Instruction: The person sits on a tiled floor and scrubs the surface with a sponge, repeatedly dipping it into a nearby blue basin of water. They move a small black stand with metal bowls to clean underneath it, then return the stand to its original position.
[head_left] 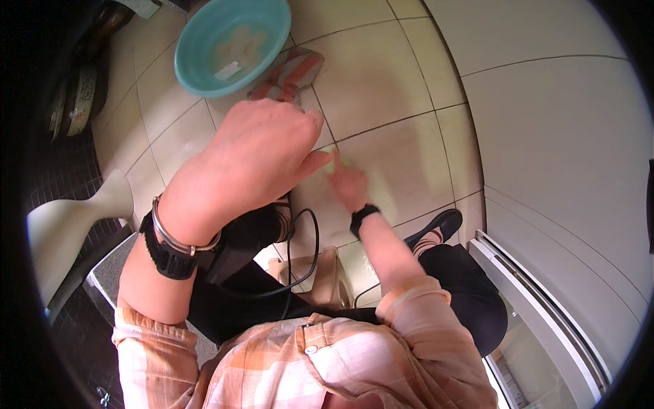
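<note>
Close to the camera, my left hand (pixel 265 145) is raised over the tiled floor (pixel 378 87) with its back towards me. Its curled fingers are hidden from view, so whether it holds anything does not show. Lower down, my right hand (pixel 350 185) is blurred, with its index finger over a small pale green pad (pixel 329 162) that looks gripped against the tiles by a grout line. The pad is mostly covered. Beyond my left hand lies a red-and-grey striped cloth (pixel 299 74), beside a teal plastic basin (pixel 183 64) with cloudy residue and a white scrap (pixel 228 70) inside.
Between my legs are a beige plastic stool (pixel 327 276) and a looped black cable (pixel 316 240). A smooth cream-coloured object (pixel 76 220) stands at left. To the right rise a pale tiled wall (pixel 541 133) and a white sliding-door frame (pixel 531 301).
</note>
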A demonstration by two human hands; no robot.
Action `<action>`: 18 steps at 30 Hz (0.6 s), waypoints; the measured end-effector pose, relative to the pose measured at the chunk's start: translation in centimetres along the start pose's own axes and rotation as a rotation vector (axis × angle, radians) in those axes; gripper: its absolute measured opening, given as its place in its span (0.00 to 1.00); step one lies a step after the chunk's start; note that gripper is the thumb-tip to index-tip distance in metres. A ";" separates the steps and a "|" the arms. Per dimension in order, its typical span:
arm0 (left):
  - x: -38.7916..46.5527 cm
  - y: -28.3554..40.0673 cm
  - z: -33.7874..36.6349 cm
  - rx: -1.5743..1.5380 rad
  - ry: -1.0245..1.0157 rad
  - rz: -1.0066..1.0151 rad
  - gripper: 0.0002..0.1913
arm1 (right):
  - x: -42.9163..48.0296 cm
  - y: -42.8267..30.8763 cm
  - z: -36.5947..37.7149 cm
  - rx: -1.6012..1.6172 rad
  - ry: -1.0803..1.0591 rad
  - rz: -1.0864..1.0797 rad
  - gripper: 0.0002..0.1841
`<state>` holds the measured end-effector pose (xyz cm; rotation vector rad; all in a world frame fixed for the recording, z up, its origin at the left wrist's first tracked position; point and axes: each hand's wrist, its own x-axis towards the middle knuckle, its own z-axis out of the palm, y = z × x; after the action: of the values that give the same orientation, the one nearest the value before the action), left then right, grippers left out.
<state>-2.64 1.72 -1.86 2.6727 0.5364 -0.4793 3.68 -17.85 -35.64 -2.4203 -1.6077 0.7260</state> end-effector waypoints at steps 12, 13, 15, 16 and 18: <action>-0.5 -0.6 0.4 -0.040 0.155 0.065 0.13 | -6.9 -2.3 2.9 0.006 -0.329 -0.266 0.35; -0.6 -0.8 0.5 -0.041 0.166 0.069 0.13 | -7.3 -2.6 3.6 0.024 -0.264 -0.252 0.36; -0.7 -1.0 0.8 -0.029 0.195 0.071 0.12 | -6.6 -1.4 3.2 -0.014 -0.302 -0.185 0.37; -0.8 -0.9 1.0 -0.028 0.209 0.082 0.12 | -5.0 -0.7 2.6 -0.205 -0.178 -0.173 0.39; -0.9 -0.9 0.9 -0.028 0.189 0.079 0.12 | -1.2 2.1 0.2 -0.106 0.089 -0.003 0.38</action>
<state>-4.05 1.82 -2.58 2.7162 0.4840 -0.1971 4.94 -19.85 -36.28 -2.4840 -1.6552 0.5372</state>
